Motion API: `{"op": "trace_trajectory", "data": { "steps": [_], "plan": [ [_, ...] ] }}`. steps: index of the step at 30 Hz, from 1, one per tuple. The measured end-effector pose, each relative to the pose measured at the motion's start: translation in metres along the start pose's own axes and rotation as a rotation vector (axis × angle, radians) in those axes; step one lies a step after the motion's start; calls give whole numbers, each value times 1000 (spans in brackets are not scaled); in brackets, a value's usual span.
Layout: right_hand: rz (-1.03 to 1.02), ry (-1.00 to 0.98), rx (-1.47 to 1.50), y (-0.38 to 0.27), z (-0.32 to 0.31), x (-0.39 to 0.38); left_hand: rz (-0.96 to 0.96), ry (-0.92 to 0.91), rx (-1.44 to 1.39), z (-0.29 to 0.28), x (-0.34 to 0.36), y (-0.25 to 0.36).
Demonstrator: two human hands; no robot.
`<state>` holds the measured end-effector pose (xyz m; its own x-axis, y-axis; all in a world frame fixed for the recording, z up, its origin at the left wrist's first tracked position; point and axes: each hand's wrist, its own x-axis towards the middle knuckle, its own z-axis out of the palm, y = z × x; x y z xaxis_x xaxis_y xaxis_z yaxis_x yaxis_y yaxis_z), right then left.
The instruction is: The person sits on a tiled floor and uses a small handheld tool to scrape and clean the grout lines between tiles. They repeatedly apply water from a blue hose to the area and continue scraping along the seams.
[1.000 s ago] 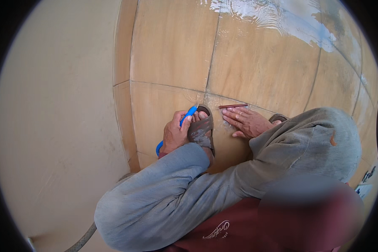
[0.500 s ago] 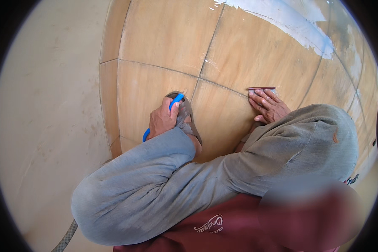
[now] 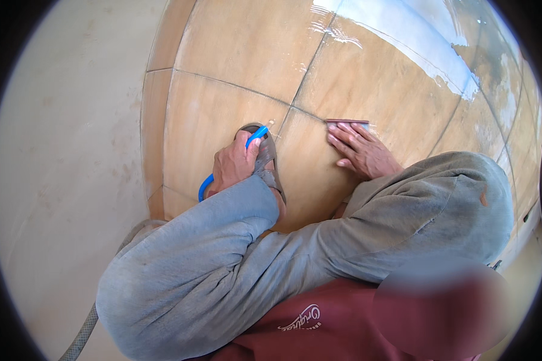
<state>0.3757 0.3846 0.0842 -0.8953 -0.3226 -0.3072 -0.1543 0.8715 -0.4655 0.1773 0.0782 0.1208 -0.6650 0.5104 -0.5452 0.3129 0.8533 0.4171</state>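
My left hand (image 3: 233,162) is closed round a blue hose (image 3: 257,135), thumb on top, beside the sandal (image 3: 270,157) on my foot. The hose's pale tip points up and right over the tiled floor (image 3: 223,114); the rest of it loops behind the hand. To the right, my right hand (image 3: 365,151) lies with its fingers stretched over a thin, flat greyish piece with a dark red edge (image 3: 346,121), pressing it against the tile near a dark joint. The fingers cover most of this piece, so I cannot tell its exact kind.
Shiny wet patches (image 3: 415,45) reflect light on the far right tiles. A plain beige surface (image 3: 72,132) borders the tiles on the left. My bent knees in grey trousers (image 3: 211,259) fill the near side. A grey braided hose (image 3: 81,334) runs at lower left.
My right hand has slid left with the flat piece, closer to the tile joint. My left hand stays almost in place, and the hose tip has shifted slightly up and right.
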Motion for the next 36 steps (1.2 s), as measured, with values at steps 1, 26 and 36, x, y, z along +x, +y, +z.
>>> {"op": "trace_trajectory", "data": {
  "steps": [1,26,36],
  "plan": [
    [-1,45,-15,5,-13,25,11,6,3,2,11,11],
    [39,10,164,-7,24,-47,46,-78,-224,0,3,22],
    [-5,44,192,4,29,-50,16,-97,-178,-14,0,27]
  ]
}}
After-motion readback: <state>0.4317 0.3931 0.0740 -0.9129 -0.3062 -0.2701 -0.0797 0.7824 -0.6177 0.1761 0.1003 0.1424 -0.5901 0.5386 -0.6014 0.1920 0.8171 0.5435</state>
